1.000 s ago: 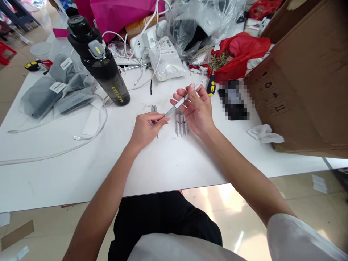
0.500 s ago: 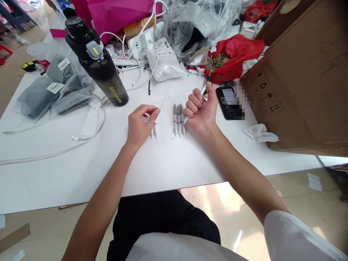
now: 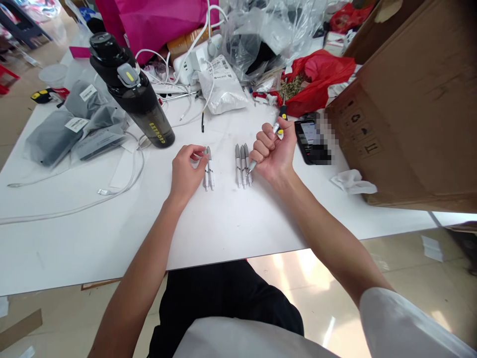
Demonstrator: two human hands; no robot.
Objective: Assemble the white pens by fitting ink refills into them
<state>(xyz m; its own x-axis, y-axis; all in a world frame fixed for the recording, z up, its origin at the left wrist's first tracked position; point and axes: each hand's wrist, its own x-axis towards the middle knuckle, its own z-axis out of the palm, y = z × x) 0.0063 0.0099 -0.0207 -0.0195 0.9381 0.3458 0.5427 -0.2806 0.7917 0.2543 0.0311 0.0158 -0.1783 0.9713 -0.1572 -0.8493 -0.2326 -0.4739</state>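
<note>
My left hand (image 3: 187,171) is at the left pair of white-and-grey pens (image 3: 209,171), which lie side by side on the white table (image 3: 223,223). Its thumb and forefinger are bent with a gap between them, and their tips are at the upper part of the left pen, seemingly against it. My right hand (image 3: 274,151) is closed, palm up, around a click pen (image 3: 252,166) whose pointed end sticks out by the little finger; its other end shows near the thumb. Three similar pens (image 3: 242,166) lie in a row just left of this hand, the rightmost partly covered.
A dark bottle (image 3: 139,99) stands at the left beside bagged dark items (image 3: 52,136) and white cables (image 3: 122,191). Behind are a power strip (image 3: 194,59), a white parcel (image 3: 223,87) and a red bag (image 3: 320,74). At right are a phone (image 3: 308,136), crumpled tissue (image 3: 354,182) and a cardboard box (image 3: 417,109).
My left hand has drawn back to the left, uncovering more of the two pens under it. My right hand keeps its grip on its pen, almost unmoved. The view has shifted slightly.
</note>
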